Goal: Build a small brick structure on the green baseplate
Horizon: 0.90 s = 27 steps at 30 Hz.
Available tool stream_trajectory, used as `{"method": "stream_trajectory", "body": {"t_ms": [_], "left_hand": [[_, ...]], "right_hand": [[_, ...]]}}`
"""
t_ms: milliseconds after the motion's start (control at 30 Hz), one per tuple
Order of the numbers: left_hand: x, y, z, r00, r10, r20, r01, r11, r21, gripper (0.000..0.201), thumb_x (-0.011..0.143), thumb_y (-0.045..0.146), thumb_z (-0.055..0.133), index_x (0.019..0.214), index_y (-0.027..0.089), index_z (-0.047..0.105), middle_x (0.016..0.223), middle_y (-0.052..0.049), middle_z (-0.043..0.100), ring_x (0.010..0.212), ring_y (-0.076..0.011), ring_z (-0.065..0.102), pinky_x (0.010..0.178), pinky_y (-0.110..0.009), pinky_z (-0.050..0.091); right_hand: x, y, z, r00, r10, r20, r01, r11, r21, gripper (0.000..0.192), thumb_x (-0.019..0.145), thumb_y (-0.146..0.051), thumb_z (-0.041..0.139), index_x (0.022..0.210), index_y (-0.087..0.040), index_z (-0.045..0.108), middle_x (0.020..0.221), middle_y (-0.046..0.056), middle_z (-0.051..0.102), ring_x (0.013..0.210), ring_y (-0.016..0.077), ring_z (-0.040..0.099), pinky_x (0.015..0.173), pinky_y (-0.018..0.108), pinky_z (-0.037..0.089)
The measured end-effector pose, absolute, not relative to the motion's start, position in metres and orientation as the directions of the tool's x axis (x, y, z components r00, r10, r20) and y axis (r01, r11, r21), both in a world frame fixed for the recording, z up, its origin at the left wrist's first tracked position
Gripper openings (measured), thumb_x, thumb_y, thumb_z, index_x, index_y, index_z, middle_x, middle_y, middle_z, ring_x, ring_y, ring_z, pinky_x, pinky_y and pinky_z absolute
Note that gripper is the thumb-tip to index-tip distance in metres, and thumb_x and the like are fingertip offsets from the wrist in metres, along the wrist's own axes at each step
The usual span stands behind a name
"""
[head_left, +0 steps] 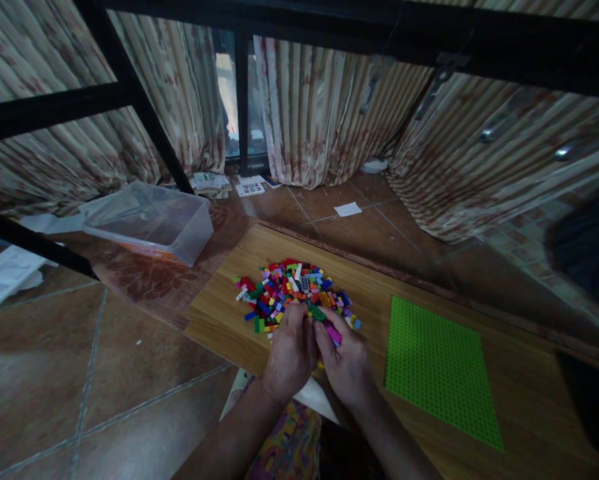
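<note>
Landmark: low wooden table (429,280), pale wood-grain top, straight-edged, its right end cut off by the frame.

Brick pile (295,291): a loose heap of small hard plastic building bricks in red, blue, yellow, green, pink and white, lying on the table's left part. Single pieces are too small to tell apart.

Left hand (290,352): at the table's near edge, just in front of the pile, fingers curled inward and closed on small bricks. Knuckles face the camera, so what sits under the fingers is hidden.

Right hand (348,365): touching the left hand, fingers pinched shut on a short stack of bricks (325,322), green piece at the far end, pink piece nearer the palm. How the pieces join cannot be made out.

Green baseplate (438,368): flat, square, finely studded plastic, lying on the table to the right of the hands, apart from the pile.

Clear plastic tub (152,220): rectangular, translucent, rounded corners, on the floor left of the table, resting on a brown woven mat (159,287).

Floor (79,387): glossy reddish tiles around the table.

Curtains (324,113): pleated patterned fabric beyond the table, behind black metal bars (241,93).

Right of the table, dark shapes too dim to identify.
</note>
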State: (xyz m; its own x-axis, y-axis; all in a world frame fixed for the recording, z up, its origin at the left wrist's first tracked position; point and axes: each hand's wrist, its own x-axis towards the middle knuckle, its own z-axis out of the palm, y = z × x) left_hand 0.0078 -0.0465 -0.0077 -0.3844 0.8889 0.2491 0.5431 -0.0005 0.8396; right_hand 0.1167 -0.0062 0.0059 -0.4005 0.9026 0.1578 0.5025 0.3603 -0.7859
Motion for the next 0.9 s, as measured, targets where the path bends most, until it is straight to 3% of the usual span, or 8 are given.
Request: {"method": "stream_trajectory", "body": {"t_ms": [233,367,500,600,733,900], "left_hand": [[0.014,-0.042,-0.011,-0.433,0.873,0.222,0.505,0.031,0.863,0.010,0.095,0.021,0.038,0.091,0.020,0.047,0.083,-0.004,0.055,0.072,-0.0154,0.055,0.060,-0.027,0.041],[0.011,-0.041,0.000,-0.450,0.880,0.152,0.351,0.017,0.936,0.016,0.096,0.030,0.041,0.090,0.020,0.052,0.079,-0.002,0.057,0.070,-0.0141,0.055,0.063,-0.026,0.043],[0.007,-0.042,0.013,-0.482,0.875,-0.051,0.063,0.092,0.994,0.036,0.097,0.045,0.035,0.079,0.020,0.053,0.069,0.000,0.055,0.065,-0.0135,0.054,0.058,-0.024,0.041],[0.005,-0.043,0.019,-0.423,0.892,-0.160,-0.015,0.169,0.985,0.046,0.096,0.051,0.031,0.069,0.019,0.051,0.061,0.001,0.051,0.063,-0.0135,0.051,0.055,-0.024,0.039],[0.008,-0.043,0.024,-0.386,0.908,-0.163,-0.032,0.163,0.986,0.044,0.095,0.051,0.037,0.071,0.018,0.053,0.066,0.002,0.052,0.062,-0.0114,0.047,0.056,-0.023,0.037],[0.013,-0.039,0.028,-0.412,0.899,-0.148,-0.171,0.083,0.982,0.041,0.093,0.050,0.041,0.071,0.018,0.052,0.065,0.002,0.050,0.061,-0.0112,0.045,0.056,-0.022,0.039]], "right_hand": [[0.113,-0.007,0.006,-0.328,0.937,0.121,0.499,0.281,-0.820,0.033,0.093,-0.036,0.046,0.114,-0.019,0.064,0.100,0.010,0.074,0.089,0.0220,0.071,0.077,0.035,0.058],[0.116,-0.003,0.007,-0.360,0.906,0.224,0.499,0.390,-0.774,0.033,0.093,-0.034,0.046,0.117,-0.019,0.063,0.109,0.010,0.072,0.097,0.0222,0.070,0.081,0.034,0.058],[0.120,-0.003,0.006,-0.400,0.843,0.359,0.479,0.527,-0.702,0.032,0.094,-0.029,0.047,0.122,-0.020,0.060,0.113,0.009,0.070,0.102,0.0203,0.068,0.085,0.032,0.058],[0.121,-0.006,0.005,-0.426,0.790,0.442,0.464,0.610,-0.643,0.033,0.094,-0.026,0.048,0.125,-0.020,0.058,0.116,0.009,0.069,0.105,0.0196,0.067,0.088,0.031,0.057],[0.121,-0.009,0.006,-0.449,0.736,0.506,0.443,0.675,-0.589,0.033,0.094,-0.023,0.048,0.126,-0.019,0.057,0.116,0.009,0.069,0.106,0.0197,0.066,0.089,0.032,0.056],[0.117,-0.011,0.009,-0.421,0.747,0.514,0.427,0.664,-0.615,0.034,0.094,-0.021,0.049,0.127,-0.020,0.055,0.115,0.008,0.070,0.105,0.0182,0.067,0.087,0.029,0.057]]}}
